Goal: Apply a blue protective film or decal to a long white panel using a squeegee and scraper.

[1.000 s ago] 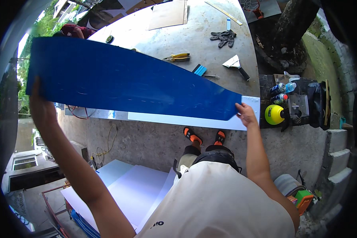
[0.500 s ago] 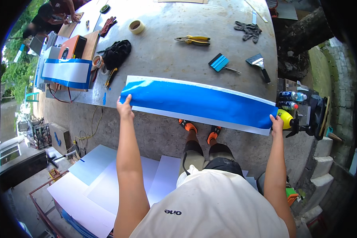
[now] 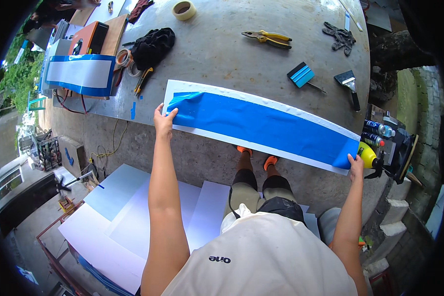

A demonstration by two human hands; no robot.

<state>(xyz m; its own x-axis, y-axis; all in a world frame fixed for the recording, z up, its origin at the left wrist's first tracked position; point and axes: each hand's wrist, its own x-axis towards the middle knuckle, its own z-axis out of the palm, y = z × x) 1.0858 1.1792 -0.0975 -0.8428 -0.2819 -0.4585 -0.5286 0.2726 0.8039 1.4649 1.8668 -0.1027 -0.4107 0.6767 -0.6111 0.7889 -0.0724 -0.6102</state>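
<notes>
The left grip (image 3: 164, 121) is at the left end of the blue sheet (image 3: 261, 123), thumb and forefinger parted, the thumb tip against the near left corner and the forefinger by the edge of the white panel (image 3: 182, 87); whether the two are pinching anything, I cannot tell. The right grip (image 3: 355, 166) is closed on the blue sheet's right end, thumb on top and the fingers curled past the edge; whether the panel is caught in that pinch too is hidden. The blue sheet lies over the panel, which shows as a white border along both long sides, and its far left corner is creased and shiny. Both stretch between the two hands across the near edge of the surface (image 3: 222, 64). Beyond them on the surface lie pliers (image 3: 266, 39), a squeegee (image 3: 301, 74), a scraper (image 3: 348, 81) and a glove (image 3: 339, 37). Toward the left are a knife (image 3: 143, 81), a black cloth (image 3: 154, 48) and a tape roll (image 3: 183, 10). A yellow bottle (image 3: 366, 154) sits just beside the right grip.
</notes>
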